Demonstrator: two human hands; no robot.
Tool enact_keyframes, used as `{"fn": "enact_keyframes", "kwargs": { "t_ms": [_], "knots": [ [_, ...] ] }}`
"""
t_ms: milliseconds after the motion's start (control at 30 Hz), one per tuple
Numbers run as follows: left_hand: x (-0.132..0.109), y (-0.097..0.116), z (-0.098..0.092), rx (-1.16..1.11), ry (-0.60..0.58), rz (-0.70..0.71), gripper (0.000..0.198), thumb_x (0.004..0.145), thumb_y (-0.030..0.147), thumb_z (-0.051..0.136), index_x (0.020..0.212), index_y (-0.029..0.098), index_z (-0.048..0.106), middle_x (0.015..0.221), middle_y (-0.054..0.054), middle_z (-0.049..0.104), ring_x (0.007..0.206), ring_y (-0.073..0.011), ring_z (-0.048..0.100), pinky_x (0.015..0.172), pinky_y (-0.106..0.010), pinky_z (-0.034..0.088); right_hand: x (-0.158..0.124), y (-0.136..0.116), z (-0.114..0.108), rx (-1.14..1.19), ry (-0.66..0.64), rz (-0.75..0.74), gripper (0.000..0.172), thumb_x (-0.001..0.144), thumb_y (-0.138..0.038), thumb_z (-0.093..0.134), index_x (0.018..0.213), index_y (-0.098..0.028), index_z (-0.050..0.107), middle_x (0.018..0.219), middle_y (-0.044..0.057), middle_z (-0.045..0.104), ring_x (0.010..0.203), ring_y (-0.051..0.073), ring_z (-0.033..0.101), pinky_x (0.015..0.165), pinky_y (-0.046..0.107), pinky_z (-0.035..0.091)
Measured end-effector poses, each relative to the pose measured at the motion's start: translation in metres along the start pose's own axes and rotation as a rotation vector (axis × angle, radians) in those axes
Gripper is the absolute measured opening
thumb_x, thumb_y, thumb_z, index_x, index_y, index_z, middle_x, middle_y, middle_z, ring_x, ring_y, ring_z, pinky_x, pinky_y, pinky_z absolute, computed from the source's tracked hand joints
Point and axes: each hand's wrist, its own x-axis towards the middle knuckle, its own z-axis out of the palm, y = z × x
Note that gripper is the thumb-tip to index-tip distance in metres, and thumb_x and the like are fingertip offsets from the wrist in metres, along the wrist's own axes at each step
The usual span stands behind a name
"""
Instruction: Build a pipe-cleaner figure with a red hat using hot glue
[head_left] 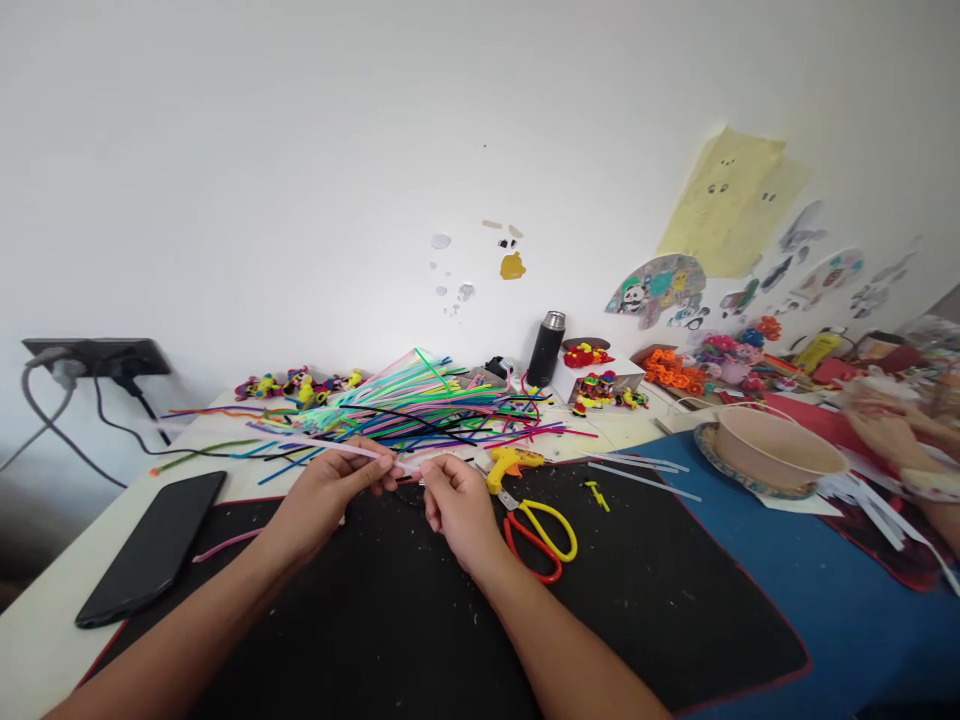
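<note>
Between both hands runs a pale pinkish pipe cleaner (315, 440), its long end reaching out to the left, somewhat blurred. My left hand (349, 485) pinches it between thumb and fingers. My right hand (459, 500) is closed on its short end, thumb against forefinger. Just behind the hands lies a large pile of colourful pipe cleaners (405, 405). Scissors (541, 540) with one red and one yellow handle lie right of my right hand, beside a yellow glue gun (514, 462). A pink pipe cleaner piece (229, 545) rests near my left forearm.
A black phone (154, 545) lies on the left of the black mat (637, 590). Clear glue sticks (645, 475) and a small yellow-green piece (597, 494) lie right. Behind stands a black flask (546, 350). Another person's hands (885, 420) are by a pale basin (780, 445).
</note>
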Motion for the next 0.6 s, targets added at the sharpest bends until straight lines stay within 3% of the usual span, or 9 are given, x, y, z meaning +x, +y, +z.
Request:
{"fn": "enact_keyframes", "kwargs": {
  "t_ms": [167,300,500,600],
  "knots": [
    [0.0,0.001,0.0,0.007,-0.029,0.022,0.036,0.078,0.055,0.082,0.082,0.02,0.076,0.077,-0.004,0.073,0.074,-0.0198,0.064,0.069,-0.029,0.048,-0.001,-0.002,0.001,0.007,-0.06,0.028,0.038,0.089,-0.056,0.064,0.085,-0.018,0.064,0.047,-0.009,0.048,0.035,0.007,0.037,0.038,0.021,0.023],
    [0.0,-0.002,0.001,-0.05,-0.038,0.009,0.034,0.075,0.051,0.086,0.082,0.019,0.077,0.076,-0.005,0.074,0.073,-0.0189,0.065,0.069,-0.028,0.048,-0.002,-0.004,0.001,0.055,-0.03,0.032,0.041,0.087,-0.058,0.068,0.083,-0.018,0.065,0.045,-0.009,0.045,0.035,0.007,0.035,0.038,0.021,0.022],
    [-0.005,-0.008,0.01,-0.385,-0.031,-0.188,0.037,0.064,0.041,0.096,0.084,0.017,0.076,0.081,-0.006,0.077,0.073,-0.017,0.067,0.066,-0.025,0.049,-0.002,-0.003,-0.001,0.14,0.018,-0.001,0.045,0.087,-0.061,0.068,0.083,-0.017,0.066,0.045,-0.009,0.042,0.036,0.006,0.033,0.038,0.021,0.02],
    [-0.005,-0.007,0.01,-0.358,-0.038,-0.177,0.038,0.065,0.042,0.096,0.083,0.016,0.076,0.077,-0.005,0.075,0.068,-0.0153,0.065,0.063,-0.024,0.047,-0.002,-0.002,-0.001,0.148,0.01,0.008,0.044,0.087,-0.061,0.068,0.083,-0.017,0.066,0.045,-0.009,0.043,0.036,0.006,0.032,0.038,0.021,0.019]
  ]
}}
